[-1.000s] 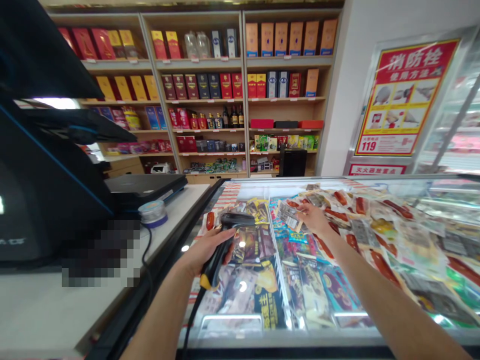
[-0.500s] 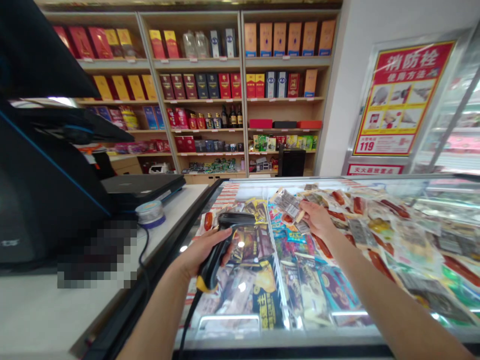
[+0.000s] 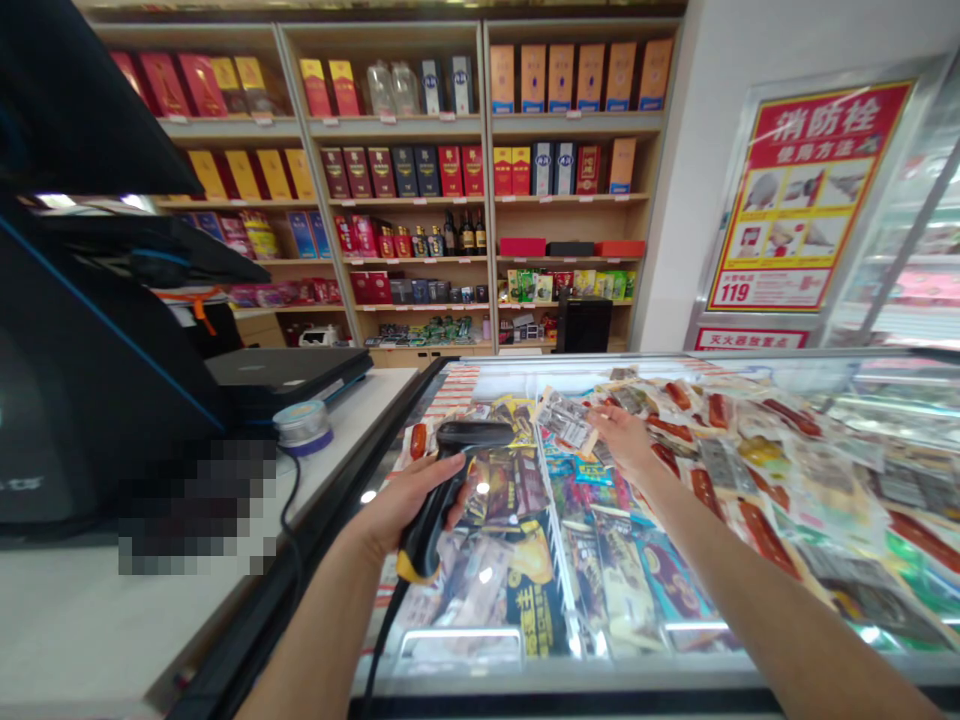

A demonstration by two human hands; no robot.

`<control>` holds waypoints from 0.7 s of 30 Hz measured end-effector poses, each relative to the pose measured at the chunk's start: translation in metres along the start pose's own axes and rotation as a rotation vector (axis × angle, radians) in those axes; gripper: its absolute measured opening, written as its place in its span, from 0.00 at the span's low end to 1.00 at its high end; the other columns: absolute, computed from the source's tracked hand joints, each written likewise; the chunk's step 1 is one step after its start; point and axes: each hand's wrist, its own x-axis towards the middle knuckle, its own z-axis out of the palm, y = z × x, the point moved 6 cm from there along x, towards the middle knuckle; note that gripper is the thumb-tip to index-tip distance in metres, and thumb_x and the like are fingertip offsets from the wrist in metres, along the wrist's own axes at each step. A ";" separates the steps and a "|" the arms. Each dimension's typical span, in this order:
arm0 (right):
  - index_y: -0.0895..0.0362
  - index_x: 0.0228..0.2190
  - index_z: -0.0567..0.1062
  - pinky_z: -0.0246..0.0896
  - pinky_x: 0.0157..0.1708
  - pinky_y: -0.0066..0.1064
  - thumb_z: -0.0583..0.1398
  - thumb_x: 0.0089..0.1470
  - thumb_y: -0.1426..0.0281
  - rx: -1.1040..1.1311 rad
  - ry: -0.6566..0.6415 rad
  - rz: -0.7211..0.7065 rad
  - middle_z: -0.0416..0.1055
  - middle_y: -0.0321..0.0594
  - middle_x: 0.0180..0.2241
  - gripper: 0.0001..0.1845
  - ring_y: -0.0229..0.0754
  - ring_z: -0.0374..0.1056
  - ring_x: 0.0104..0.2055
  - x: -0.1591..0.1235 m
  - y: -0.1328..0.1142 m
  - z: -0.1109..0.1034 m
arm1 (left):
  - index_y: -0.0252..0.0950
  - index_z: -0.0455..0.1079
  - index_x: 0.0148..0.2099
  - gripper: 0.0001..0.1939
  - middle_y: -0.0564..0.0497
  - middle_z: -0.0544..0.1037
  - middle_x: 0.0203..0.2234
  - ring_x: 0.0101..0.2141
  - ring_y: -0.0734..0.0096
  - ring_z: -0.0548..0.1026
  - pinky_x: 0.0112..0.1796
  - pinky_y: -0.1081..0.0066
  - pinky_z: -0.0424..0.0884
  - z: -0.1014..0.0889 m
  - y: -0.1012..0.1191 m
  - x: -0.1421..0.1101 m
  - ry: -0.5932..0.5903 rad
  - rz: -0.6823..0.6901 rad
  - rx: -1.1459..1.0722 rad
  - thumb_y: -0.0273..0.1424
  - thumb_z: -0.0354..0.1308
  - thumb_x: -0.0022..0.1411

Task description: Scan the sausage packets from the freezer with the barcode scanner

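Observation:
My left hand [image 3: 420, 500] is wrapped round the handle of a black and yellow barcode scanner [image 3: 474, 436], whose head points right. A cable hangs from the scanner's lower end. To the right, my right hand [image 3: 621, 440] pinches the edge of a clear vacuum-sealed food packet [image 3: 566, 422] with a printed label side up. Both hands are over the glass top of a chest freezer [image 3: 457, 650]. Ice cream packs [image 3: 622, 570] show below the glass. More sealed packets of sausage [image 3: 765, 530] lie spread on the right side of the top.
On the left counter [image 3: 67, 630] stand a dark checkout terminal [image 3: 82, 370] and a small round tub [image 3: 303, 428]. Shelves [image 3: 405, 205] of boxes and bottles line the back wall. A red and yellow poster [image 3: 810, 200] hangs on the right.
My right hand has shifted slightly left with the packet, bringing it nearer the scanner's head. The packet now lies flatter to view. My left hand and the scanner have barely moved.

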 end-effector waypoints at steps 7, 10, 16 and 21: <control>0.57 0.23 0.68 0.57 0.24 0.29 0.62 0.30 0.63 -0.032 0.025 -0.011 0.67 0.31 0.17 0.15 0.37 0.63 0.20 -0.002 -0.001 -0.001 | 0.32 0.63 0.30 0.13 0.53 0.68 0.20 0.16 0.79 0.65 0.18 0.78 0.60 -0.002 0.000 0.000 0.036 0.005 -0.013 0.39 0.51 0.52; 0.57 0.24 0.68 0.57 0.23 0.28 0.62 0.30 0.63 -0.049 0.021 -0.008 0.67 0.31 0.17 0.15 0.37 0.63 0.20 -0.002 0.000 -0.001 | 0.32 0.62 0.29 0.13 0.53 0.68 0.19 0.16 0.80 0.65 0.17 0.78 0.59 -0.002 0.002 -0.001 0.054 0.016 -0.033 0.39 0.51 0.52; 0.57 0.23 0.68 0.57 0.22 0.27 0.62 0.29 0.63 -0.046 0.017 0.002 0.67 0.31 0.15 0.14 0.36 0.63 0.19 -0.004 -0.002 0.001 | 0.32 0.63 0.31 0.13 0.52 0.67 0.19 0.15 0.79 0.65 0.16 0.78 0.60 0.000 0.005 -0.002 0.029 0.017 -0.052 0.38 0.52 0.51; 0.57 0.22 0.68 0.57 0.22 0.27 0.62 0.28 0.64 -0.051 0.043 0.032 0.67 0.31 0.16 0.15 0.37 0.63 0.20 -0.009 -0.004 0.002 | 0.32 0.62 0.32 0.12 0.53 0.67 0.20 0.15 0.80 0.65 0.17 0.78 0.60 0.002 0.003 -0.001 0.039 0.029 -0.073 0.38 0.51 0.52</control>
